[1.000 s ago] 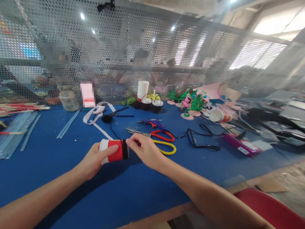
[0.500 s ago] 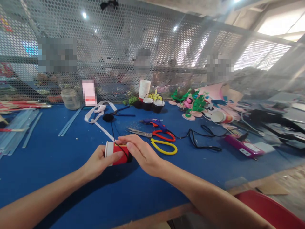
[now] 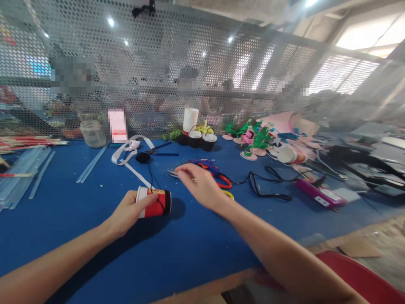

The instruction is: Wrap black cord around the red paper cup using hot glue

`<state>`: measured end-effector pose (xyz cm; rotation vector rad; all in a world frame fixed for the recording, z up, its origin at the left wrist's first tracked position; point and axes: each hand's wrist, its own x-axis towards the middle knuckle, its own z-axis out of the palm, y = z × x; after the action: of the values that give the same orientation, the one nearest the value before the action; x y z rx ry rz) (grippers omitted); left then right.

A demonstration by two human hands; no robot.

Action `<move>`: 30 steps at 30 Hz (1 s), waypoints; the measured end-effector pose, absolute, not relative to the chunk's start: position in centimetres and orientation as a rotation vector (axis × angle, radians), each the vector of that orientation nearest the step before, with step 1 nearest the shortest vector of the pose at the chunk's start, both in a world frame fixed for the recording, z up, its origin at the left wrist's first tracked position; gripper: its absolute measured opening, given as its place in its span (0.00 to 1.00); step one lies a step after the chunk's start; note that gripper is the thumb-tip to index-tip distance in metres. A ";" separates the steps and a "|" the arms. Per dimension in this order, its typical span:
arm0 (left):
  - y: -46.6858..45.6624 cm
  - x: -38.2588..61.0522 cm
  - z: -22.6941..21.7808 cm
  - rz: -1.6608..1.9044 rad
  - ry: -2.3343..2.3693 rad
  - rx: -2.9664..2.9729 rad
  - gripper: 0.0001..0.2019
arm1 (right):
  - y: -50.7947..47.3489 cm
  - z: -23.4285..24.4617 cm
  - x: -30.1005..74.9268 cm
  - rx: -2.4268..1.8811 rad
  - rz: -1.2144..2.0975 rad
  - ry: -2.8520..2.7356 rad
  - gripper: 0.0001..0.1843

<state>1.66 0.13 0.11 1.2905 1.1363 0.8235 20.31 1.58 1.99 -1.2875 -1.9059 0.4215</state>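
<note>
My left hand (image 3: 128, 211) is closed around a red and white paper cup (image 3: 155, 204) lying on its side just above the blue table. Black yarn (image 3: 168, 202) is wound round the cup's far right end. A loose strand runs up to a small black yarn ball (image 3: 143, 157). My right hand (image 3: 199, 185) hovers with fingers loosely bent and nothing visible in them. Beneath it are scissors (image 3: 228, 194) with red and yellow handles, mostly covered by the hand. Just beyond lies a blue glue gun (image 3: 210, 166), partly hidden by my fingers.
White ribbon (image 3: 118, 157) and pliers (image 3: 163, 150) lie behind the cup. Farther back stand two small black buckets (image 3: 209, 142), stacked cups (image 3: 190, 120) and a jar (image 3: 93, 134). Clear strips (image 3: 23, 177) are at left; green-and-pink crafts (image 3: 257, 143), a cable and a purple power strip (image 3: 318, 194) at right.
My right hand has left the cup and moved right, over the scissors and close to the glue gun. My left hand keeps the cup, whose black yarn end is now uncovered.
</note>
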 end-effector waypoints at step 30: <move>1.3 1.0 0.4 0.725 1.354 1.520 0.17 | 0.2 3.5 23.2 -1.331 1.173 -1.775 0.08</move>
<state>1.04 1.34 0.45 1.5196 1.3541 0.7247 23.24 0.25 3.48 -1.3315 -1.7755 1.1731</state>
